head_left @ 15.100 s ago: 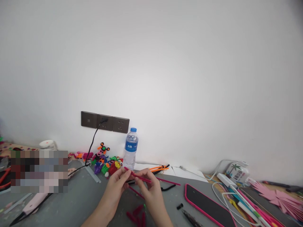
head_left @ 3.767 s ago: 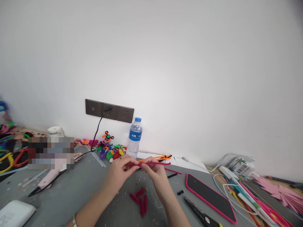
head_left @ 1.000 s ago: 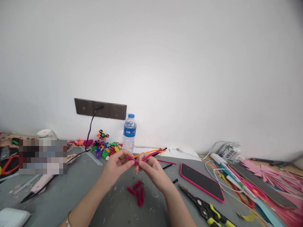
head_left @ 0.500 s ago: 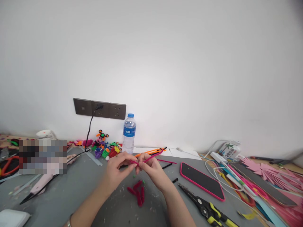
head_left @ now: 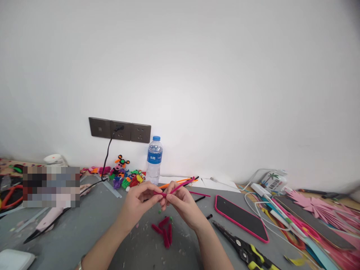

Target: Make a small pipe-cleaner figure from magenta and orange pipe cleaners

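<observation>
Between my two hands is a magenta pipe cleaner, its free end slanting up to the right. My left hand pinches one part of it between thumb and fingers. Right beside it, my right hand pinches the same pipe cleaner, the fingertips of both hands almost meeting. On the grey table mat below lie several short dark-pink fuzzy pieces in a loose cluster, with small green bits close by. Behind my right hand, another magenta pipe cleaner and orange pipe cleaners lie on the mat.
A water bottle stands by the wall near colourful fuzzy figures. To the right lie a phone, black-and-yellow pliers, cables and pink paper. A pink glue gun with a black cord lies left.
Both hands stay pinched on the magenta pipe cleaner, with the fingers shifted slightly. The whole view has moved a little.
</observation>
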The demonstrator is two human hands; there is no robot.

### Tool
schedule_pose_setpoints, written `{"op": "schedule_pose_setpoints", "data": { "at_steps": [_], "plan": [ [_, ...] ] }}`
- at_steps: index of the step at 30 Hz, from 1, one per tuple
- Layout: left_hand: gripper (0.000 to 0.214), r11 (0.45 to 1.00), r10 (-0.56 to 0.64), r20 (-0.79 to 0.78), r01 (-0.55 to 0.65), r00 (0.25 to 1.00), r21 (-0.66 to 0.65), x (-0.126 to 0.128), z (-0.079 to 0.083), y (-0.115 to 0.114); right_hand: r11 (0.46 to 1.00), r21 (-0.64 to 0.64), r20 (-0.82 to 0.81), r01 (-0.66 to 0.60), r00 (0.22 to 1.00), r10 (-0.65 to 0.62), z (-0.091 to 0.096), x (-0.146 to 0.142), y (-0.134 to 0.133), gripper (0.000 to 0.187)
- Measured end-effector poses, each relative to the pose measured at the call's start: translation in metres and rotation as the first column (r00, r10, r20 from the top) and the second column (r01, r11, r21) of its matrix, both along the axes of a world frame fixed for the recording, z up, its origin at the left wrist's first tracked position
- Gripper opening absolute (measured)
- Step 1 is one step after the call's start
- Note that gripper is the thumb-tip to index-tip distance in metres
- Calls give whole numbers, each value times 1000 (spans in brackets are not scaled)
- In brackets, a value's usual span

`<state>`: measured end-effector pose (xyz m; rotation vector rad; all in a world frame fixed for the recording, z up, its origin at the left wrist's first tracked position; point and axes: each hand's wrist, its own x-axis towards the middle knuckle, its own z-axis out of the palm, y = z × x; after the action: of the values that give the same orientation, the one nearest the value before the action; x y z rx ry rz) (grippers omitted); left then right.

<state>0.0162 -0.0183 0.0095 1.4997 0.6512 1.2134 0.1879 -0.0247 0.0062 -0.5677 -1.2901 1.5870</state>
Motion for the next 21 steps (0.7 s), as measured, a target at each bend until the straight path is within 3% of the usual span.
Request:
{"op": "schedule_pose_setpoints", "data": {
  "at_steps": [7, 13, 21],
  "plan": [
    [8, 993, 97, -99, -89, 990, 79, -2, 0, 0, 1000, -6, 21, -18, 1000, 18, 5, 0, -3, 24],
    [8, 982, 73, -105, -53, 992, 180, -1, 2, 0, 999, 14, 28, -33, 999, 33, 1, 0, -1, 21],
    [9, 997, 66, -99, -63, 993, 42, -2, 3, 0, 999, 27, 9, 34, 999, -34, -2, -2, 0, 22]
  ]
}}
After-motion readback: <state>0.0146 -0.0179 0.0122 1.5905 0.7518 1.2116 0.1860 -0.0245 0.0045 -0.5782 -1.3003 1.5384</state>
